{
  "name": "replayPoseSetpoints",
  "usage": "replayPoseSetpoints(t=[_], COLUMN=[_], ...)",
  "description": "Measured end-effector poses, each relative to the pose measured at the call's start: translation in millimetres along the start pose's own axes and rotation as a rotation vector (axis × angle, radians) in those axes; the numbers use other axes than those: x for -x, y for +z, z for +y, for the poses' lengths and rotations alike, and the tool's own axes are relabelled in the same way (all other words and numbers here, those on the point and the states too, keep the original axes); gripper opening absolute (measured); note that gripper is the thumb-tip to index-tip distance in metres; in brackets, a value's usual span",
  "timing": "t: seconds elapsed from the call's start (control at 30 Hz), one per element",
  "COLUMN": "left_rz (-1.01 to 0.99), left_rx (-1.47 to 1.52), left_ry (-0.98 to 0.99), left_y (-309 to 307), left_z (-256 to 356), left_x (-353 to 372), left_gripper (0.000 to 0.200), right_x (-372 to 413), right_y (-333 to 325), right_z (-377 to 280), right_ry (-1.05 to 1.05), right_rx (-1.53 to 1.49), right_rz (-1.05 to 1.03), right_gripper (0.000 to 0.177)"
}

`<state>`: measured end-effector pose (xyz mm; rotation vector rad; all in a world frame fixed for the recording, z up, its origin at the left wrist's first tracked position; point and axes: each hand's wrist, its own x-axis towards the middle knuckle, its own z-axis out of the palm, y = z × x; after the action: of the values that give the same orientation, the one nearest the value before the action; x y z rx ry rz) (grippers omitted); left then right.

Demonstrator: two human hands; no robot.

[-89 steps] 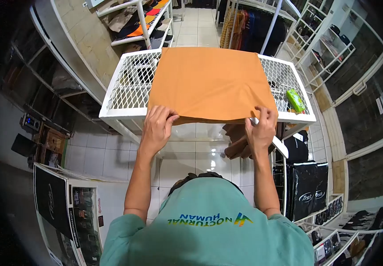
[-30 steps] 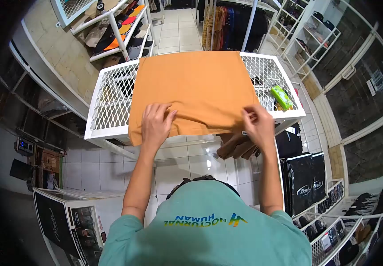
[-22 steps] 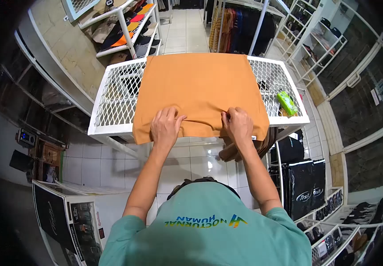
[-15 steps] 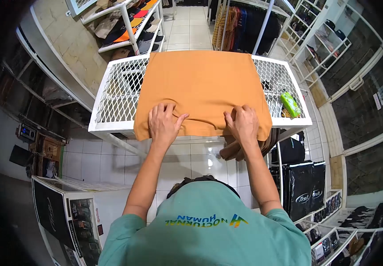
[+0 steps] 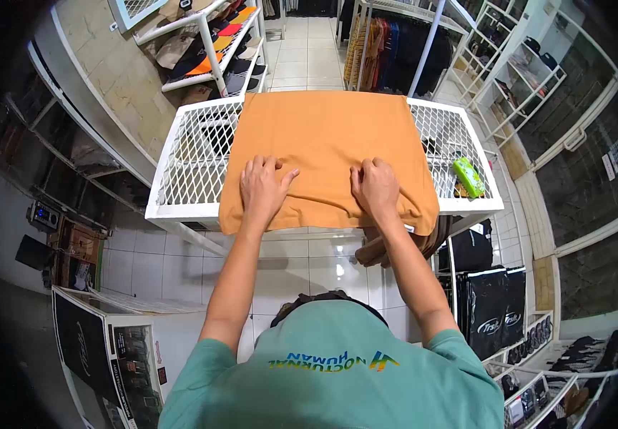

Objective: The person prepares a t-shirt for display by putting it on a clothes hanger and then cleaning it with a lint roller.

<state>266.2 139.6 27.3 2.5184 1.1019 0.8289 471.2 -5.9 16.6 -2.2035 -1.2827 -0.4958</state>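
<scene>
An orange fabric piece (image 5: pixel 327 129), apparently a garment, is spread over a white mesh-topped table (image 5: pixel 180 212), its near edge hanging slightly over the front. My left hand (image 5: pixel 265 187) rests on the left part of the cloth, fingers bent at the tips and thumb spread to the right. On the right part lies my right hand (image 5: pixel 378 187), fingertips pressed down and bent, thumb apart on the left. Creases run through the fabric between and below my hands. A small white label (image 5: pixel 410 229) shows at the near right edge.
A bright green packet (image 5: pixel 468 177) lies on the mesh at the right. Brown cloth (image 5: pixel 373 250) hangs under the table's front right. A cap shelf (image 5: pixel 212 61) stands at the far left, a clothes rack (image 5: pixel 395 53) behind, black bags (image 5: pixel 491 307) at the right.
Both my hands have shifted away from me over the cloth, and the right one also inward. More folds show near the front edge, and the white label has come into sight.
</scene>
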Motion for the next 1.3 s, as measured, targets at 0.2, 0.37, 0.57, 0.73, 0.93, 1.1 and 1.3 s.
replayPoseSetpoints(t=[0.2,0.37,0.57,0.73,0.93,1.1,1.3], left_rz=[0.111,0.075,0.045,-0.053,0.015,0.174,0.18], left_rx=[-0.058,-0.079,-0.182,-0.072,-0.004,0.026,0.119], left_ry=[0.058,0.046,0.015,0.034,0.214,0.316,0.254], left_y=[8.5,8.3,24.5,0.2,-34.2,-25.6,-43.8], left_z=[-1.3,-1.2,-11.6,-18.4,-52.0,-64.2,-44.3], left_x=[4.0,2.7,2.1,19.3,83.5,89.0,88.6], left_gripper=[0.041,0.044,0.061,0.06,0.047,0.03,0.013], right_x=[5.5,4.7,11.3,26.7,95.8,99.2,95.9], right_y=[-1.0,-0.9,24.6,-21.7,-66.9,-64.6,-82.0], right_z=[-4.2,-2.5,13.4,23.9,81.6,105.5,93.2], right_ry=[0.094,0.16,0.193,0.106,-0.147,-0.214,-0.138], right_rx=[0.028,0.068,0.205,-0.021,-0.117,-0.2,-0.243], right_rz=[0.037,-0.005,0.016,-0.161,-0.03,0.061,0.052], right_gripper=[0.026,0.043,0.069,0.069,0.047,0.046,0.016])
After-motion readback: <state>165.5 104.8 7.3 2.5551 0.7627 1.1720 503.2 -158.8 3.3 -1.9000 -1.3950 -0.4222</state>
